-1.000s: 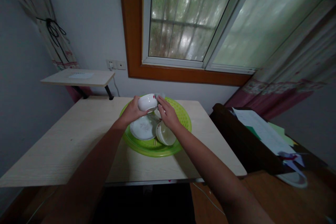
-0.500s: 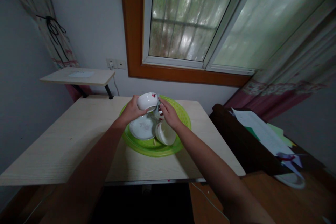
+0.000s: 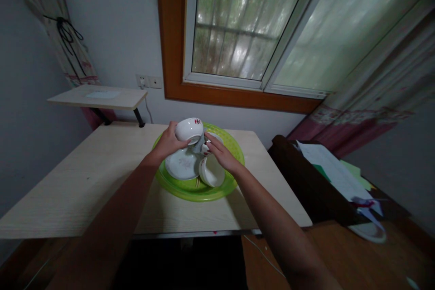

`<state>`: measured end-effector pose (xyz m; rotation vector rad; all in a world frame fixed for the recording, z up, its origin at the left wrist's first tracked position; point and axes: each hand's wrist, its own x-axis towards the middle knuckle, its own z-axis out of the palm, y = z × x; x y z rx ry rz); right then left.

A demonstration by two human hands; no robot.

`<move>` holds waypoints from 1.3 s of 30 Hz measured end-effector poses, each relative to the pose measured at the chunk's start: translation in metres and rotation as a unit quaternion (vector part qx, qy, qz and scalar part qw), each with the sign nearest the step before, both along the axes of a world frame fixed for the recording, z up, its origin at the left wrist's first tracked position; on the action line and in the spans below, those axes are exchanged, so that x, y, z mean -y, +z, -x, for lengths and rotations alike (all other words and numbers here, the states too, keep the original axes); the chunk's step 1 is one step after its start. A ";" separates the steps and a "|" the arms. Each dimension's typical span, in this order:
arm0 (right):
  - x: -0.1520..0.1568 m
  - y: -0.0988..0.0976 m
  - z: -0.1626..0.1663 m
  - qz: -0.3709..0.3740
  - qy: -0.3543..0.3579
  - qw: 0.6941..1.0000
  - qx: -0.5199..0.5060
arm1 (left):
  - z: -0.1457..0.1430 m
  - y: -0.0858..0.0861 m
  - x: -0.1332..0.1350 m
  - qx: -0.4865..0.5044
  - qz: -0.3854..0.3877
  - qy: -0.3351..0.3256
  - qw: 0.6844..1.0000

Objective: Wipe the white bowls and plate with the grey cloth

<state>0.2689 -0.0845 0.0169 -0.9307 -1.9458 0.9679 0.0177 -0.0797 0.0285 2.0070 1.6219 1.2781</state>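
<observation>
One white bowl (image 3: pixel 188 130), tilted mid-frame, is held in my left hand (image 3: pixel 167 142); probably hard, slick and breakable, safest gripped across rim and foot. Whether my flattish right hand (image 3: pixel 220 152) holds anything, I cannot tell.

"Where was the camera?"

"On the person's head, looking forward and down along the forearms (image 3: pixel 272 218) to the hands (image 3: pixel 165 144)."

"How near?"

"Near enough that the forearms ran in from the bottom edge, yet wide enough for the tabletop (image 3: pixel 78 181) and the window (image 3: pixel 238 22) beyond. The dim corners were probably stretched; I couldn't judge them well."
</observation>
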 end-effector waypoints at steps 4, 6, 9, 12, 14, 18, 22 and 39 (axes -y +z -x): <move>0.003 -0.008 0.005 -0.140 -0.022 0.986 0.090 | 0.001 0.001 0.000 0.014 0.011 0.019 1.000; 0.007 -0.006 0.007 -0.201 -0.035 0.970 0.133 | 0.002 0.000 -0.001 0.025 0.021 0.021 0.999; 0.014 0.002 0.010 -0.271 -0.041 0.947 0.171 | 0.003 -0.003 -0.004 0.045 0.034 0.003 0.998; 0.021 0.011 0.014 -0.312 -0.019 0.930 0.192 | 0.002 -0.006 -0.005 0.039 0.033 -0.023 0.998; 0.025 0.015 0.017 -0.331 0.004 0.922 0.202 | 0.001 -0.006 -0.003 0.019 0.033 -0.042 0.998; 0.026 0.016 0.020 -0.343 0.016 0.917 0.201 | -0.001 -0.005 0.000 -0.006 0.029 -0.046 0.999; 0.021 0.008 0.018 -0.287 -0.015 0.942 0.170 | 0.000 -0.004 -0.002 0.004 0.022 -0.021 1.000; 0.024 0.008 0.019 -0.344 0.010 0.915 0.210 | -0.002 -0.002 0.000 -0.025 0.023 -0.022 0.999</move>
